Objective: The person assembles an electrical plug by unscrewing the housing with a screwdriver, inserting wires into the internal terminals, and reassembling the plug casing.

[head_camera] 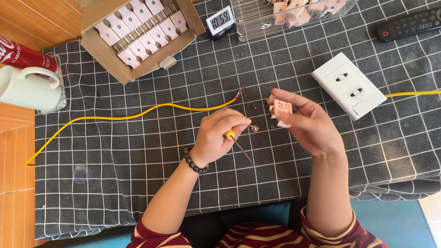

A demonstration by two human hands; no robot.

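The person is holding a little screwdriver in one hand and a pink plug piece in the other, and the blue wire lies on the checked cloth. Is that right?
Not quite: the wire is yellow, not blue, as the head view shows. The rest holds: the left hand holds a little screwdriver, the right hand holds a pink plug piece, and the wire lies on the checked cloth.

Bright, even daylight fills the view, warm on the wooden table (18, 138) at the left. Shadows are soft and short: the hands cast faint, diffuse ones onto the checked cloth (138, 151). The white socket plate (348, 85) and the white mug (25, 87) look nearly overexposed. The clear plastic box (257, 18) catches mild glare. Focus is sharp throughout, with slight wide-angle bending of the grid lines near the edges.
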